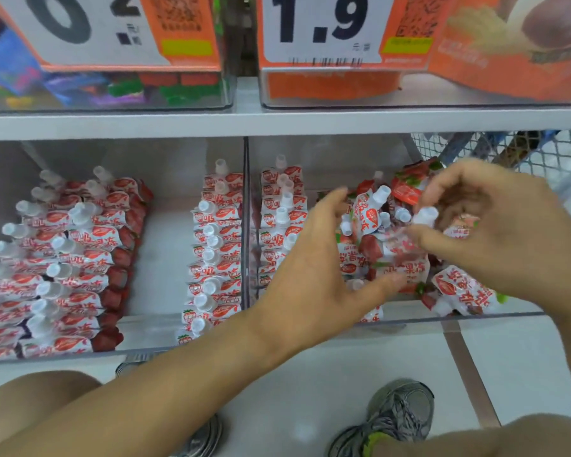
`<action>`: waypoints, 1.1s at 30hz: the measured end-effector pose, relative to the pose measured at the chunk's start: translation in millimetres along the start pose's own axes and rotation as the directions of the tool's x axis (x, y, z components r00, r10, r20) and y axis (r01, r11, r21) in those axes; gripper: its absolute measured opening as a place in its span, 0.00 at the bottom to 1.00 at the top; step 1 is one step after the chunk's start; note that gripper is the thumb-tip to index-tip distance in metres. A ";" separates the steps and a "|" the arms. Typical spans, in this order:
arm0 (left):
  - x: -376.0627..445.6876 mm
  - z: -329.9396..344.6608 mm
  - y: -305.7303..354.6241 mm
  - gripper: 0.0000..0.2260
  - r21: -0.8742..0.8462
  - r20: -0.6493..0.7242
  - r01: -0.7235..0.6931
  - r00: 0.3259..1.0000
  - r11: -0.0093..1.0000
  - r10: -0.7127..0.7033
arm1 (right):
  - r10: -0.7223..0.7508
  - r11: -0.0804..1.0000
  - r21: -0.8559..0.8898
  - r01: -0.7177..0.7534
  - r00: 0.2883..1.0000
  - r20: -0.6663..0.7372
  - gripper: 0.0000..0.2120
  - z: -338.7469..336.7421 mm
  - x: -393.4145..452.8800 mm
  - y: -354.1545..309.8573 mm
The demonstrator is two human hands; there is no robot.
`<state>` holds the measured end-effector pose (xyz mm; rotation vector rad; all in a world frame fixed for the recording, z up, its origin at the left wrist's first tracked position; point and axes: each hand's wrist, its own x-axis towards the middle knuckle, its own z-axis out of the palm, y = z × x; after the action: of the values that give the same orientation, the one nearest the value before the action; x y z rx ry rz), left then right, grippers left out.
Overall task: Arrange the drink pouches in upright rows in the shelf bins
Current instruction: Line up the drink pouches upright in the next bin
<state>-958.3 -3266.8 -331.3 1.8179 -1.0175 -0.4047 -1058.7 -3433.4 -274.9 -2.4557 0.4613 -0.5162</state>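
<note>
- The drink pouches (386, 245) lie in a loose heap in the right-hand clear bin (442, 316) on the lower shelf, just right of the clear divider (245, 225) between the two bins.
- Against the divider on both sides, pouches already stand in upright rows (216, 252) with caps up; further left of the divider, more rows lean over.
- The left hand (314, 268) reaches into the heap from the divider side, fingers spread apart and curved, thumb low against a pouch; no firm grip is visible.
- The right hand (495, 232) hovers over the heap on the side away from the divider, fingers curled together around what looks like a capped pouch (426, 216); motion blur prevents confirming the grip.
- Handling judgement: each pouch appears light, soft-bodied and glossy, so it will likely sag and slide under a flat pinch.
- Recommended hold: the rigid white cap and neck, or both side seams just below it.
- Risk: squeezing the soft body may buckle the pouch and topple neighbours in the rows beside the divider.
</note>
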 end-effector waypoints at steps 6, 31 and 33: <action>19.3 -32.1 5.5 0.13 0.318 -0.109 -0.103 0.983 0.942 0.145 | 0.019 0.904 0.428 -0.024 1.000 0.015 0.17 20.2 6.8 2.7; 44.4 -40.0 3.3 0.07 0.210 0.122 0.009 0.992 0.978 -0.035 | -0.228 0.971 0.075 0.226 0.973 0.020 0.05 43.3 5.9 25.3; 43.7 -44.1 5.7 0.06 0.208 0.280 -0.033 0.960 0.978 -0.028 | -0.247 0.965 0.091 0.247 0.969 -0.008 0.04 53.2 6.9 25.1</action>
<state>-905.9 -3276.2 -298.7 1.9850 -1.2999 -0.5858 -1033.6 -3430.8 -328.5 -2.4375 0.1250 -0.6206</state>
